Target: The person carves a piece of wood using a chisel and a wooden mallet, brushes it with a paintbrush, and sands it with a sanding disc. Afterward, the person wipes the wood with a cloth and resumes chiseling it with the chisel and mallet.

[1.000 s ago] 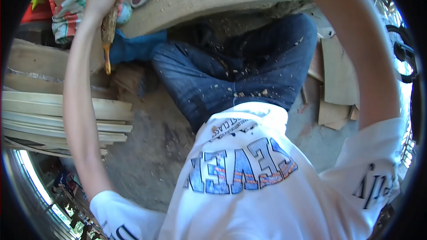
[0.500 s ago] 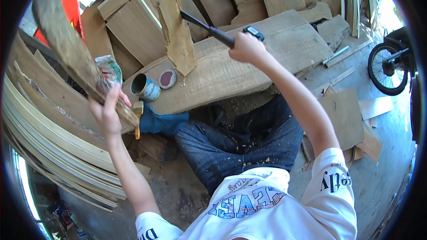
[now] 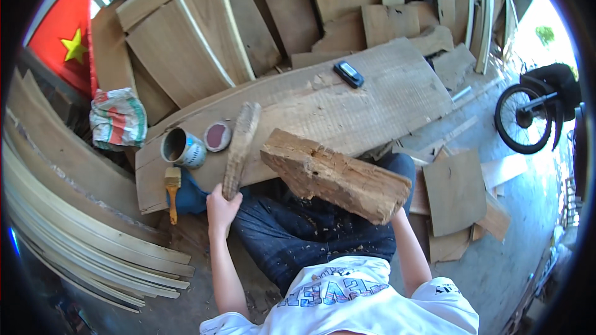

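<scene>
Can point(image 3: 194, 151): standing on the left end of the plank point(image 3: 385, 99), contents unclear.
Stick point(image 3: 241, 142): narrow, rough wood your left hand point(image 3: 222, 211) is clenching, slanting over the plank.
Block point(image 3: 335, 175): splintered, chunky wood at the plank's front edge; your right hand point(image 3: 398, 215) is touching its end, grip hidden.
</scene>
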The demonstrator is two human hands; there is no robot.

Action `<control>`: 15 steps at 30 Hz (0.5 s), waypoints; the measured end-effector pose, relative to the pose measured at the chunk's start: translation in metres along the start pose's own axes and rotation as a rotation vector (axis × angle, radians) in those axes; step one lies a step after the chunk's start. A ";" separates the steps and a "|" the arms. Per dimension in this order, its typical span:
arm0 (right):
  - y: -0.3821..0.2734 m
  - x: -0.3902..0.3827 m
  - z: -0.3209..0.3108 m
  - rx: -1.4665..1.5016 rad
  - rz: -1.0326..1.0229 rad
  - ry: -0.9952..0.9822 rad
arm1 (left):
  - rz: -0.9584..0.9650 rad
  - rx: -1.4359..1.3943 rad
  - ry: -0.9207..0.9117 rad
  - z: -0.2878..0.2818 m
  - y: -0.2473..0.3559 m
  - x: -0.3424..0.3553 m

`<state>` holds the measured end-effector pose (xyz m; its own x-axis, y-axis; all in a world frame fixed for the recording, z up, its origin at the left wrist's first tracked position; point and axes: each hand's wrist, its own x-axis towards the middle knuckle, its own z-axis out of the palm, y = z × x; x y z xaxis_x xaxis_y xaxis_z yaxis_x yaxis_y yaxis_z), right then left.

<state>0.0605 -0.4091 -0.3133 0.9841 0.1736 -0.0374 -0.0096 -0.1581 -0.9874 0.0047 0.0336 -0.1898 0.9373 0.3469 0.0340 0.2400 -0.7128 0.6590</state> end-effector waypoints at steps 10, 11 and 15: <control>0.040 -0.027 0.020 -0.488 -0.073 0.129 | 0.485 0.133 0.066 0.033 0.107 0.024; -0.002 -0.021 0.027 -0.248 -0.044 0.154 | 0.575 0.160 0.027 0.039 0.119 0.018; -0.017 -0.024 0.018 -0.217 0.207 0.074 | 0.744 0.097 0.155 0.107 0.118 0.030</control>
<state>0.0335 -0.3927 -0.2988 0.9754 0.0463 -0.2155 -0.1813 -0.3878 -0.9038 0.0884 -0.1054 -0.1915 0.8161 -0.1689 0.5527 -0.4127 -0.8398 0.3527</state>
